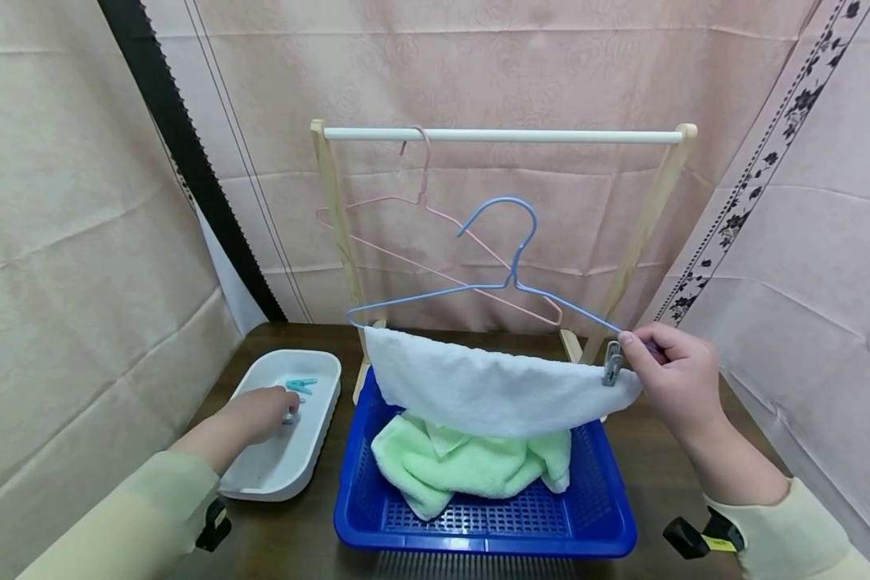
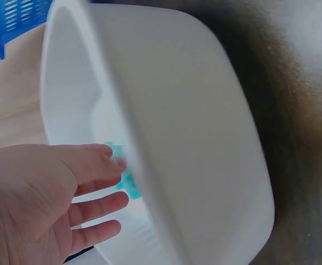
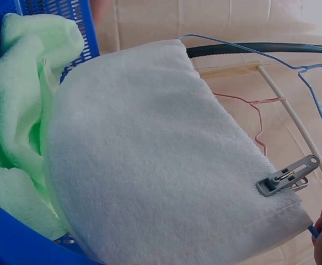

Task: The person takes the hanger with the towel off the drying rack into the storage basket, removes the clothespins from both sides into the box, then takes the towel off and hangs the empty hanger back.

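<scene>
Head view, far left: a pale sleeve (image 1: 138,515) led to the left hand (image 1: 261,412), which reached down inside a shallow white tray (image 1: 261,481) set on a dark table (image 1: 283,540). Its fingers were loosely extended, the thumb and index tips right by some teal pegs (image 1: 300,386) lying in the tray; whether they touched one could not be told, even in the left wrist view.

Next came a wooden rack (image 1: 337,201) with a white rail (image 1: 536,136), from which a pink hanger (image 1: 422,198) hung by its hook near the left end. In front of the rack stood a blue basket (image 1: 478,544) holding a crumpled green cloth (image 1: 471,467). Above that, a white cloth (image 1: 478,387) was draped over the lower bar of a blue hanger (image 1: 512,278), its hook showing lower than the rail.

Toward the right, a grey peg (image 1: 612,362) clamped the white cloth's upper edge. Just beside it, the right hand (image 1: 685,370) gripped the right end of the blue hanger, thumb and fingers curled around it, and held it up at a slant.
</scene>
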`<state>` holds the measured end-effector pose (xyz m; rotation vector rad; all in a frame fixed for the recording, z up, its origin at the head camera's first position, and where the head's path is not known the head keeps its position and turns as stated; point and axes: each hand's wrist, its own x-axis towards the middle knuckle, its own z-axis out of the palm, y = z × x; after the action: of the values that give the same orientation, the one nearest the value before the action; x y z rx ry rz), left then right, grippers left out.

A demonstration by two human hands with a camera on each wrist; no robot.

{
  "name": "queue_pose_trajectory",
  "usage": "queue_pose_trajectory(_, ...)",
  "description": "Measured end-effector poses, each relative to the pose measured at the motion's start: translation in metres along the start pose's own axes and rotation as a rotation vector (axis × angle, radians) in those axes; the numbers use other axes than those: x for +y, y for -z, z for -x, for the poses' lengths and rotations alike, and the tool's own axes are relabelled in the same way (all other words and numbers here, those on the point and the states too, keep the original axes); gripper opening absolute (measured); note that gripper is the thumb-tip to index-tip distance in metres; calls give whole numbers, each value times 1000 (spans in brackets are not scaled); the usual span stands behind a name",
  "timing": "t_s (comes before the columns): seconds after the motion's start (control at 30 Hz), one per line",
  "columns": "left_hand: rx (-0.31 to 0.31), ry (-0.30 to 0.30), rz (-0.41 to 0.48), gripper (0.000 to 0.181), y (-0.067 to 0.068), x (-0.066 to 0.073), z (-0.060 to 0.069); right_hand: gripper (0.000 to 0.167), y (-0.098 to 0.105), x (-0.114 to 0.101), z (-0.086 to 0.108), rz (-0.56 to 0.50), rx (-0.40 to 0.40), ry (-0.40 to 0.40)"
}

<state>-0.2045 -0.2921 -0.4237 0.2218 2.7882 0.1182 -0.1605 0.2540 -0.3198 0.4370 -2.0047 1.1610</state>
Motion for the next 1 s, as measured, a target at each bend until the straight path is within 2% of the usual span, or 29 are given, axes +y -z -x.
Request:
queue_pose_trajectory(0.1, 45, -55, -56, 19, 5, -1, 1, 18, 0, 0, 0, 2, -1, -6)
queue_pose_trajectory(0.2, 93, -82, -66, 21, 11, -1, 5, 18, 1, 0, 0, 2, -2, -7)
queue_pose_trajectory(0.37, 207, -118, -21, 22, 19, 4, 16, 19, 1, 1, 1, 1, -1, -4)
queue_pose_trajectory(0.5, 296, -136, 25, 31, 23, 11, 26, 19, 1, 1, 1, 0, -1, -13)
queue_pose_trajectory(0.7, 365, -117, 56, 50, 29, 23, 42, 18, 1, 1, 1, 11, -4, -18)
queue_pose_trajectory(0.87, 435, -146, 41, 50, 31, 34, 54, 18, 1, 1, 0, 14, -2, -8)
queue_pose_trajectory(1.0, 464, -168, 30, 50, 35, 48, 60, 18, 1, 0, 0, 12, -3, -12)
